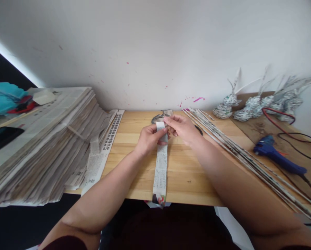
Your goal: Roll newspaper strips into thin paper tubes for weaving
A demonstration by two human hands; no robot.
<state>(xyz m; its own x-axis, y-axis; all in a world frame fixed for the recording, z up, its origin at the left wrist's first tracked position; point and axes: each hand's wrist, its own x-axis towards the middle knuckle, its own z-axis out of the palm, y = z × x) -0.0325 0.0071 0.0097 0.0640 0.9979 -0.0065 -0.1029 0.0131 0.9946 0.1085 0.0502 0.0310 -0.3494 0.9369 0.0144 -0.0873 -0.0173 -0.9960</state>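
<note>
A long, narrow newspaper strip [160, 170] runs up the middle of the wooden table, its printed lower end hanging over the front edge. My left hand [149, 138] is closed on the strip near its far end, thumb across the paper. At the upper right corner of that end, my right hand [181, 127] pinches with thumb and fingers together; the exact contact is partly hidden. Just beyond both hands lies a grey looped object [157, 118], too covered to name. A black curved piece [198, 130] shows beside my right hand.
A tall newspaper stack [41, 152] fills the left side, with a phone [4, 139] on top. Rolled paper sticks [238, 156] lie diagonally at right. Beyond them are a blue glue gun [277, 156] with cable and several woven paper figures [251, 106] against the wall.
</note>
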